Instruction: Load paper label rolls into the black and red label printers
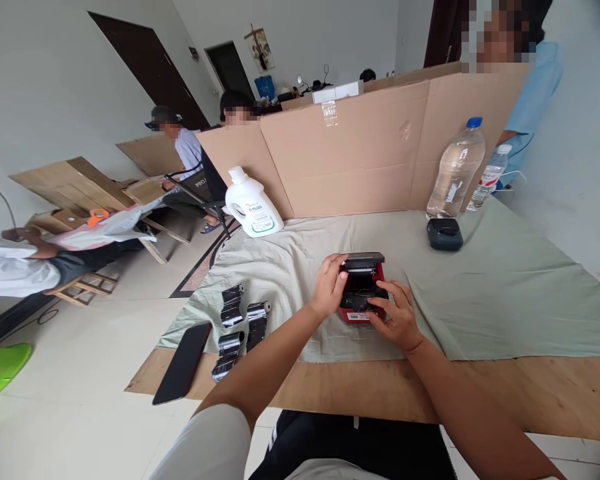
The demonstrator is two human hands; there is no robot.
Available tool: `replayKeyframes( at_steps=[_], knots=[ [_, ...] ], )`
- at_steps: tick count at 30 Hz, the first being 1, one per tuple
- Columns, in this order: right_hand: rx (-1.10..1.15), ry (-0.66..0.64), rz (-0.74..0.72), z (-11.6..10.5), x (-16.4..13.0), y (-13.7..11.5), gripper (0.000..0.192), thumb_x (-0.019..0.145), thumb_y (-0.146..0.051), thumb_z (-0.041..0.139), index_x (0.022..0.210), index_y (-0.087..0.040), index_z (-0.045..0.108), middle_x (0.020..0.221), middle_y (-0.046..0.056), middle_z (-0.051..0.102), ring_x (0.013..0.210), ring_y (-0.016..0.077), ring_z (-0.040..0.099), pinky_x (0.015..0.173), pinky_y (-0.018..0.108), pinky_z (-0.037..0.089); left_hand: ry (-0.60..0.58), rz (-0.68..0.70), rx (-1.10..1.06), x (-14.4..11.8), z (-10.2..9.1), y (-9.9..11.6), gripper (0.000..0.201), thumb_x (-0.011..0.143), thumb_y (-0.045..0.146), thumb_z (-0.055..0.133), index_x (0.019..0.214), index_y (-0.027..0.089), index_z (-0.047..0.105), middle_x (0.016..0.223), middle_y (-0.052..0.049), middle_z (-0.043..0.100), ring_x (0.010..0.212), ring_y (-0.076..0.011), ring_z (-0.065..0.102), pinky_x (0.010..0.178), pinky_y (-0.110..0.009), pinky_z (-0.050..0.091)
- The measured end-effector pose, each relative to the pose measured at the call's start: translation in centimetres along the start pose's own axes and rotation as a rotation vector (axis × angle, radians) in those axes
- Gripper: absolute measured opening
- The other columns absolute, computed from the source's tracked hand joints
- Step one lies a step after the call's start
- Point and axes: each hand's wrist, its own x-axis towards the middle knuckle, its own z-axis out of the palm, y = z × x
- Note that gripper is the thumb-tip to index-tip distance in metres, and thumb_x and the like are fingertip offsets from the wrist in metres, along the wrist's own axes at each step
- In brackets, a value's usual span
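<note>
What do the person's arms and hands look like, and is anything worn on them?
Both arms are bare from above the elbow down. The left hand and the right hand have no gloves, and no rings, watch or bracelet can be seen. A short pale sleeve covers the upper left arm. The right arm's sleeve is out of view. No marks or tattoos show.

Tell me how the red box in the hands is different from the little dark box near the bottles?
The red box is red and black with its lid up; the dark box is dark all over and looks shut. The left hand and right hand hold the red box; nothing touches the dark box. The red box looks bigger, though it is nearer. Both sit on the green cloth.
</note>
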Motion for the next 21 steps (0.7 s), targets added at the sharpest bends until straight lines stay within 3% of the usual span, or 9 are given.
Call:
replayKeyframes(
  at_steps=[4,8,14,21],
  knots=[
    [-0.015,-0.023,-0.005,-0.1,0.2,-0.2,0.021,0.081,-0.033,0.067,0.100,-0.025,0.064,0.131,0.009,0.055,0.126,0.0322,0.049,0.101,0.055,0.046,-0.002,0.043,0.027,-3.9,0.3,0.8,0.047,0.101,0.044,0.025,0.135,0.018,0.046,0.132,-0.017,0.052,0.131,-0.0264,0.044,0.108,-0.048,0.036],
    [0.011,-0.027,0.014,0.1,0.4,-0.1,0.038,0.081,-0.037,0.068,0.115,-0.024,0.056,0.130,0.013,0.056,0.127,0.0332,0.049,0.100,0.057,0.047,0.052,0.035,0.048,-5.9,1.8,0.4,0.048,0.100,0.045,0.028,0.137,0.017,0.042,0.136,-0.019,0.051,0.135,-0.0286,0.041,0.108,-0.051,0.034],
    [0.023,-0.042,0.065,0.6,0.1,0.5,0.066,0.079,-0.046,0.069,0.135,-0.022,0.043,0.124,0.014,0.060,0.122,0.0334,0.054,0.100,0.057,0.046,0.263,0.010,0.014,-6.3,4.2,0.1,0.048,0.100,0.044,0.025,0.135,0.017,0.043,0.135,-0.019,0.050,0.133,-0.0281,0.044,0.107,-0.051,0.036],
    [-0.016,-0.043,0.059,0.1,0.4,0.3,0.057,0.076,-0.044,0.074,0.123,-0.022,0.051,0.112,0.012,0.066,0.112,0.0321,0.060,0.093,0.053,0.051,0.287,0.021,0.084,-6.3,4.1,0.3,0.046,0.100,0.044,0.024,0.129,0.016,0.046,0.127,-0.019,0.056,0.125,-0.0272,0.051,0.102,-0.047,0.038]
  ],
)
